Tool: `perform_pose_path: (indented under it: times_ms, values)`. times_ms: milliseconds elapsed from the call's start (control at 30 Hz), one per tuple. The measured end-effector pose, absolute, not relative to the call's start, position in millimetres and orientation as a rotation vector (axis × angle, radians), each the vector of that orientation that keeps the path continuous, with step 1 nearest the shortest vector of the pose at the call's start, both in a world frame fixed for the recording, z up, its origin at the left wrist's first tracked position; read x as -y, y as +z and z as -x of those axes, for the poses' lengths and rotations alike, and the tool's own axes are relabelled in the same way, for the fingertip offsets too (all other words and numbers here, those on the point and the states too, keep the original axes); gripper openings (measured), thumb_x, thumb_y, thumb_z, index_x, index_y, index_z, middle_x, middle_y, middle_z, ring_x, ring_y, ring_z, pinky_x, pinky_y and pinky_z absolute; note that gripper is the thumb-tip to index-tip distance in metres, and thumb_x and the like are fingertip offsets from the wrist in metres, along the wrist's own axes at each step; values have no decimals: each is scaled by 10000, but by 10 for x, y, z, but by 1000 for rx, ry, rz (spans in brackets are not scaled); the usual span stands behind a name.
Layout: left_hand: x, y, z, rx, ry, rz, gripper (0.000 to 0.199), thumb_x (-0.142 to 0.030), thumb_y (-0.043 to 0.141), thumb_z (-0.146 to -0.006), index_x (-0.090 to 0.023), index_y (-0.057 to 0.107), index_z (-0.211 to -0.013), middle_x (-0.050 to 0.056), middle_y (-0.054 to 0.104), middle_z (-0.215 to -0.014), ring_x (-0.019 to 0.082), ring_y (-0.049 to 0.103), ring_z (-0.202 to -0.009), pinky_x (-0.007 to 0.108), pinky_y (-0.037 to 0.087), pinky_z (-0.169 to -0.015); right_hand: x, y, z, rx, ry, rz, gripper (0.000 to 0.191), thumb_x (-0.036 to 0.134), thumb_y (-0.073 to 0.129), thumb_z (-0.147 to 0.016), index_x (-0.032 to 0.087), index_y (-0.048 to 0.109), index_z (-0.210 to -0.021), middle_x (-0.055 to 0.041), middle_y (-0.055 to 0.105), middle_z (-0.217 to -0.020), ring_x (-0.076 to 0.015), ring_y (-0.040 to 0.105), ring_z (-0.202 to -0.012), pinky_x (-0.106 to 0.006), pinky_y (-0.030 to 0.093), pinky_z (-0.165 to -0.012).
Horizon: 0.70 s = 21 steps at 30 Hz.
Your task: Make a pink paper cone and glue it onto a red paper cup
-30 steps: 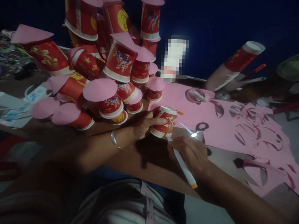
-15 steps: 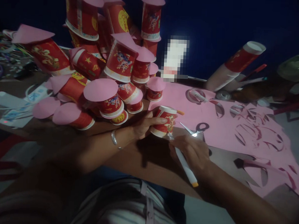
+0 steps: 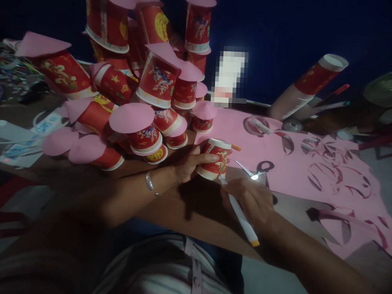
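Observation:
My left hand [image 3: 191, 164] is wrapped round a red paper cup [image 3: 217, 159] with a white rim and gold print, its thumb lying across the side. In my right hand [image 3: 250, 199] is a white marker [image 3: 243, 220] with an orange end, its tip touching the cup's lower rim. An orange marker cap [image 3: 236, 147] shows just behind the cup. Scissors [image 3: 253, 176] with a dark handle lie open beyond my right hand, close to its knuckles.
Several red cups with pink paper cones [image 3: 132, 118] are piled at left and back. Pink paper sheets [image 3: 299, 164] with cut-outs cover the right side. A stack of paper cups [image 3: 316, 78] leans at the back right. Cables and a power strip [image 3: 37, 135] lie far left.
My right hand and the marker have shifted very slightly to the left along the cup's rim. The cup has barely moved, still in my left hand.

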<state>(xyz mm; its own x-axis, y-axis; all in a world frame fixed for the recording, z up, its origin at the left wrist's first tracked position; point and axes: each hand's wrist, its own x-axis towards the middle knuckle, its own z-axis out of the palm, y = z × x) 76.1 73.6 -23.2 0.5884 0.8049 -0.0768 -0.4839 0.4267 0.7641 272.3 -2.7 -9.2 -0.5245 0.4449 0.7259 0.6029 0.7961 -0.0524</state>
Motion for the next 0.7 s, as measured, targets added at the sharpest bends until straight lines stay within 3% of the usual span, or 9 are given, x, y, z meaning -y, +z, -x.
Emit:
perform_pose_path:
  times_ms: [233, 700]
  values:
    - [-741, -229, -763, -484, 865, -759, 435, -290, 862, -751, -161, 757, -1153, 143, 798, -1186, 235, 766, -962, 332, 607, -838, 53, -152, -2746, 2194, -295, 798, 182, 84, 742, -891, 183, 680, -1031, -16, 745, -828, -162, 688, -713, -292, 547, -669]
    - [-742, -237, -761, -503, 857, -764, 487, -296, 856, -751, -156, 719, -1198, 171, 776, -1262, 298, 759, -1072, 369, 602, -855, 48, -63, -2704, 2178, -254, 753, 203, 48, 756, -874, 157, 646, -1004, -6, 712, -779, -150, 664, -662, -296, 525, -601]
